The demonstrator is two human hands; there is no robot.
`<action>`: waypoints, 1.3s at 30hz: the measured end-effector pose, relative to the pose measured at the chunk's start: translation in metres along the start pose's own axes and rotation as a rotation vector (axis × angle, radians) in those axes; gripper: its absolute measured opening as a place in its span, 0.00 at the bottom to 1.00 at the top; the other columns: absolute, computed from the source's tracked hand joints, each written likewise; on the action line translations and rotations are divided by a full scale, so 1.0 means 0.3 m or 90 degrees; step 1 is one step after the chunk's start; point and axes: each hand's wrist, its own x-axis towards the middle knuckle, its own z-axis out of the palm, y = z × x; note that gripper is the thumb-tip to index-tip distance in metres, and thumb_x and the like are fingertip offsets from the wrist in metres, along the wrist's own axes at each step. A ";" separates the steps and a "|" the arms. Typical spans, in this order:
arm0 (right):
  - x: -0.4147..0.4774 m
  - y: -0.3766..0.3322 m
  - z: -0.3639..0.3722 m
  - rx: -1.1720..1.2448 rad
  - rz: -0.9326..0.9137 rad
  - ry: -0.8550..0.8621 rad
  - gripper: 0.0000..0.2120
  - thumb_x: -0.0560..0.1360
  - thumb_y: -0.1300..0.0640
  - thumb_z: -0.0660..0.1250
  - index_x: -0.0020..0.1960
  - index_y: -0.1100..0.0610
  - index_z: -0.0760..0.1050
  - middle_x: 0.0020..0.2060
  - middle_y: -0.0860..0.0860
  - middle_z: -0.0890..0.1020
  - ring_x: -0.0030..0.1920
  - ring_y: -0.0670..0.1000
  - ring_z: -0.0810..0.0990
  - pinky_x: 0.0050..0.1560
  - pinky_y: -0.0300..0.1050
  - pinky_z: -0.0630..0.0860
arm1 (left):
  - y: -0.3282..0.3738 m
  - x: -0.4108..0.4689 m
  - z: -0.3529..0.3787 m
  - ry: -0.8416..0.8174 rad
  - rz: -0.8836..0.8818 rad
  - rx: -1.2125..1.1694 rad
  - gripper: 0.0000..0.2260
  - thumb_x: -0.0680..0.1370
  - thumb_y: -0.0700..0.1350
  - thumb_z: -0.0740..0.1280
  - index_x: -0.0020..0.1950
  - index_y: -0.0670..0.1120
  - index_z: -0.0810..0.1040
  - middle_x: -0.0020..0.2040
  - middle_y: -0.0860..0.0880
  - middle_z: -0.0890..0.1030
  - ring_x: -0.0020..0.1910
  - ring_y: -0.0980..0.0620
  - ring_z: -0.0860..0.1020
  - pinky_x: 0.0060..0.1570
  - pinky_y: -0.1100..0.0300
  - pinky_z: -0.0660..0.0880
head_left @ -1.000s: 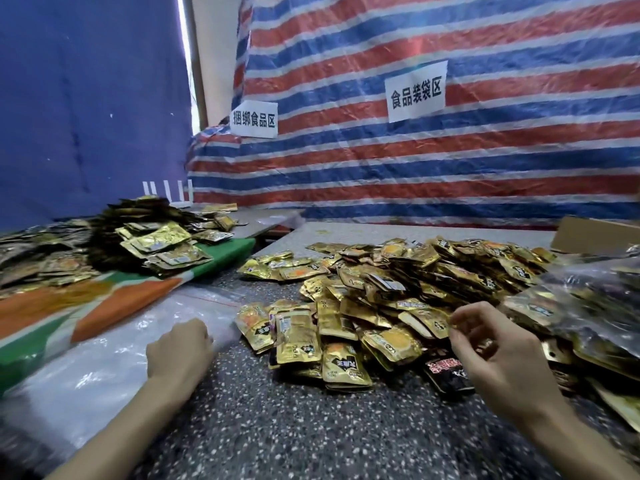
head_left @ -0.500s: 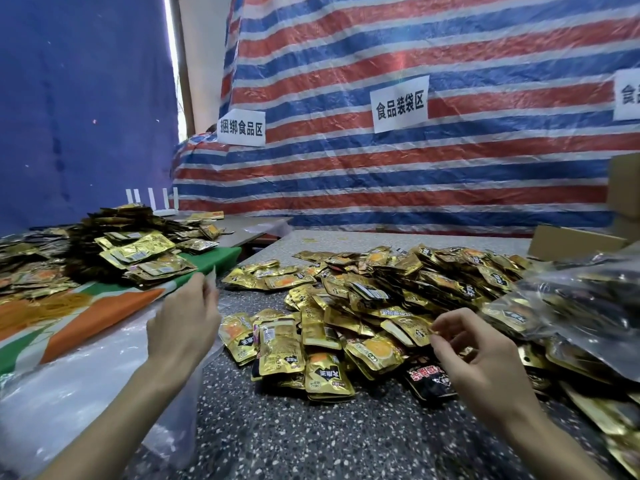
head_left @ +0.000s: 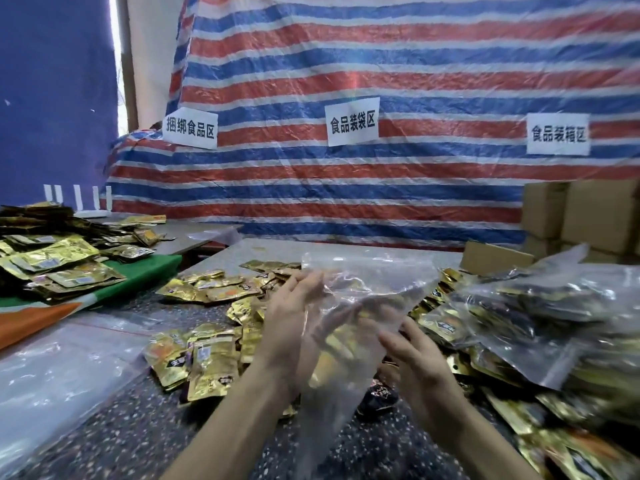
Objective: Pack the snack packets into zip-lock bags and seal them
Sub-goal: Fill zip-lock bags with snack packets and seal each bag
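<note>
We are holding a clear zip-lock bag [head_left: 367,292] up above the worktop [head_left: 145,420], at the middle of our view, with our hands a little apart and the plastic stretching between them. Our left hand [head_left: 291,320] is lying along the bag's 9 o'clock edge, its fingers reaching nearly straight toward 12 and touching the film. Our right hand [head_left: 412,355] is sitting at the bag's 4 o'clock side, its fingertips slipping behind the plastic (motion blur and glare are hiding them, so we cannot tell whether they are pinching it). The bag is looking empty, and the gold shining through it is coming from the snack packets [head_left: 211,362] lying loose on the speckled surface beneath, spreading from 8 o'clock round to 12. At 3 o'clock, filled bags [head_left: 540,306] are leaning in a heap. At 8 o'clock a stack of empty bags [head_left: 59,368] is lying flat, and at 10 o'clock another packet pile [head_left: 59,261] is resting on a green and orange cloth [head_left: 152,271]. Cardboard boxes [head_left: 585,216] are standing at 2 o'clock before a striped tarp [head_left: 346,81].
</note>
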 end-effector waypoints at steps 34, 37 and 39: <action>-0.026 -0.112 -0.031 -0.309 -0.171 0.115 0.27 0.70 0.35 0.73 0.28 0.58 0.75 0.22 0.50 0.75 0.22 0.46 0.71 0.28 0.36 0.71 | -0.080 -0.064 -0.081 -0.034 -0.099 0.457 0.14 0.59 0.43 0.80 0.33 0.41 0.77 0.37 0.38 0.83 0.34 0.47 0.82 0.37 0.55 0.81; -0.027 -0.104 -0.007 -0.345 0.015 -0.016 0.20 0.70 0.45 0.75 0.36 0.63 0.82 0.25 0.52 0.79 0.23 0.45 0.74 0.24 0.34 0.68 | -0.087 -0.076 -0.065 -0.060 -0.124 0.426 0.14 0.64 0.37 0.80 0.40 0.33 0.76 0.45 0.27 0.80 0.43 0.32 0.82 0.52 0.36 0.77; -0.026 -0.106 -0.016 -0.322 0.061 -0.034 0.11 0.74 0.56 0.74 0.39 0.64 0.83 0.26 0.54 0.80 0.24 0.46 0.75 0.23 0.36 0.68 | -0.083 -0.076 -0.068 -0.067 -0.137 0.415 0.15 0.63 0.38 0.80 0.40 0.33 0.77 0.44 0.28 0.80 0.41 0.37 0.80 0.50 0.38 0.78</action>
